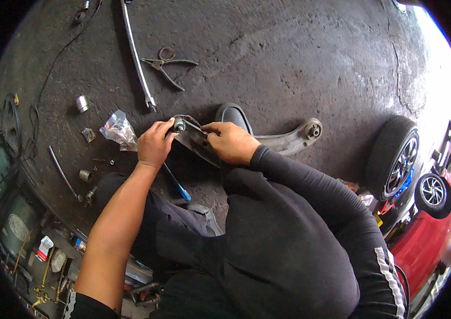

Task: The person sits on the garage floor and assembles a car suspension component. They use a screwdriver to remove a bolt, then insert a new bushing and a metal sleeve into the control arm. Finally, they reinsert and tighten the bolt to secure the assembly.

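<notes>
A grey metal suspension control arm [284, 143] lies across in front of me, with a round bushing [314, 130] at its right end. My left hand [153, 142] grips the left end, thumb and fingers pressed beside an upright metal stud [179, 125]. My right hand [233, 143] is closed in a pinch over the arm's edge, close to that end. A thin dark strip runs from the stud toward its fingertips; what they hold is too small to tell. Just beyond the arm shows the toe of a dark shoe [232, 116]. Below my left hand lies a blue-handled screwdriver [183, 192].
Pliers [168, 68], a rusty ring [167, 53] and a long metal bar [136, 53] lie on the floor ahead. To the left are a clear plastic bag [120, 129] and a socket [82, 103]. Wheels [395, 157] and a red car panel [422, 250] stand right.
</notes>
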`<state>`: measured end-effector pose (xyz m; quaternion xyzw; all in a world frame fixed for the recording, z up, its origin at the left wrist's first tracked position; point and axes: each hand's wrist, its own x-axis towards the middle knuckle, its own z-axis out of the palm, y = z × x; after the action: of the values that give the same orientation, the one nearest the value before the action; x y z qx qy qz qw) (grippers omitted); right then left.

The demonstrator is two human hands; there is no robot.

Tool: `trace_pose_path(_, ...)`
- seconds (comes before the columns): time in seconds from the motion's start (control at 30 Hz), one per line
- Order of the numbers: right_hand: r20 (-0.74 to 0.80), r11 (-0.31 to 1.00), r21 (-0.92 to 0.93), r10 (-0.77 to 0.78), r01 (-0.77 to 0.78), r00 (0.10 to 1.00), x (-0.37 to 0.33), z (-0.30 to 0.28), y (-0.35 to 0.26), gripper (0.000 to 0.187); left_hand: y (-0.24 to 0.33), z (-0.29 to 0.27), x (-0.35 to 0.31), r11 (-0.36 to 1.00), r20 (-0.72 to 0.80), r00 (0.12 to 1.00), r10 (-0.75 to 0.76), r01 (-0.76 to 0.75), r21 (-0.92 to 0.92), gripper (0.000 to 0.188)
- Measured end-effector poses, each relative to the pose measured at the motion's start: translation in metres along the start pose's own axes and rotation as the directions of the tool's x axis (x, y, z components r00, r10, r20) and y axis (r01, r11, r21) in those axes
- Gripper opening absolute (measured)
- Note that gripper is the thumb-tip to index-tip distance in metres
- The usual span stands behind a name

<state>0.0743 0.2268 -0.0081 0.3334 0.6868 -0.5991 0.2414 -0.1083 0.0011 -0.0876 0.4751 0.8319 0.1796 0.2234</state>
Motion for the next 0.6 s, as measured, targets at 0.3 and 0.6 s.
trace_pose_path(0.3, 0.103, 0.994, -0.102, 0.047, -0.037, 0.994, 0.012, -0.012, -0.027, 0.051, 0.003, 0.003, -0.004, 0.996, 0.006, 0.998, -0.060, 0.060, -0.061, 0.045)
trace_pose_path(0.6, 0.030, 0.981, -0.172, 0.093, -0.086, 0.995, 0.030, 0.002, -0.039, 0.049, 0.004, 0.006, -0.006, 0.991, -0.003, 0.994, -0.113, 0.112, -0.071, 0.050)
